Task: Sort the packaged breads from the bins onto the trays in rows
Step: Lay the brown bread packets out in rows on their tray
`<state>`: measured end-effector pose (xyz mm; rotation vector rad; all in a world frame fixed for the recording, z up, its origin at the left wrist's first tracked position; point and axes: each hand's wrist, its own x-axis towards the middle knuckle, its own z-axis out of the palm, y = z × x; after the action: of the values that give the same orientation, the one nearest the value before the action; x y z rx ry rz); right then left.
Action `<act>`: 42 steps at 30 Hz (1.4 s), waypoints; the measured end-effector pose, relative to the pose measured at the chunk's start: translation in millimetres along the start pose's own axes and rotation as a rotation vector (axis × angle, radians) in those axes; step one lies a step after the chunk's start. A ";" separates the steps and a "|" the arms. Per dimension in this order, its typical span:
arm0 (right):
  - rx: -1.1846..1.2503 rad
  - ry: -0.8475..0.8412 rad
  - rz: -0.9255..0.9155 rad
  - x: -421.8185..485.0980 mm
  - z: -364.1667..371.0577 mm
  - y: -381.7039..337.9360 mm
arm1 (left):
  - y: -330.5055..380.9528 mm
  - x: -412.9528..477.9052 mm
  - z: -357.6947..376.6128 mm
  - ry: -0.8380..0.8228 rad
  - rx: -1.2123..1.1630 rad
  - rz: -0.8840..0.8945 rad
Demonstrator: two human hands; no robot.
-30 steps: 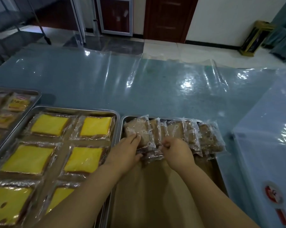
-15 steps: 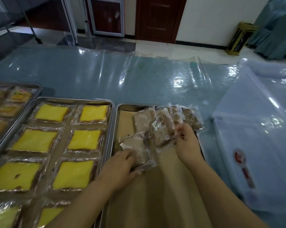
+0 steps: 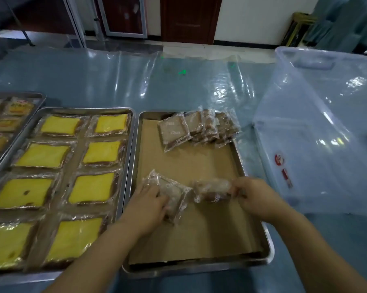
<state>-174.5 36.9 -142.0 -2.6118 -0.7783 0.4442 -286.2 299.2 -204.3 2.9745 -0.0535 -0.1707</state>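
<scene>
A steel tray lined with brown paper lies in front of me. Several overlapping packets of brown bread form a row along its far edge. My left hand grips one brown bread packet over the middle of the tray. My right hand pinches the end of a second brown bread packet just to the right of the first. Both packets sit low over the paper; whether they touch it I cannot tell.
A tray of yellow cake slices in packets lies to the left, and another tray lies at the far left. A clear plastic bin stands at the right. The table is covered with blue plastic sheet.
Both hands have drawn back from the far row toward me, each bringing a brown packet to the middle of the tray. The camera has swung right, showing the bin.
</scene>
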 end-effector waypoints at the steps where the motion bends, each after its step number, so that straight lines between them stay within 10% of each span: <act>1: -0.006 -0.069 0.031 -4.4 2.4 2.1 | 2.3 -2.5 0.5 -0.006 -0.012 -0.006; 42: 0.044 0.106 0.024 8.6 31.8 -7.3 | 9.9 -9.2 -18.8 0.008 -0.285 -0.096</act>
<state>-183.6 55.9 -168.3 -2.5824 -0.6950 0.3227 -293.4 292.8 -183.2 2.6943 0.1064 -0.1628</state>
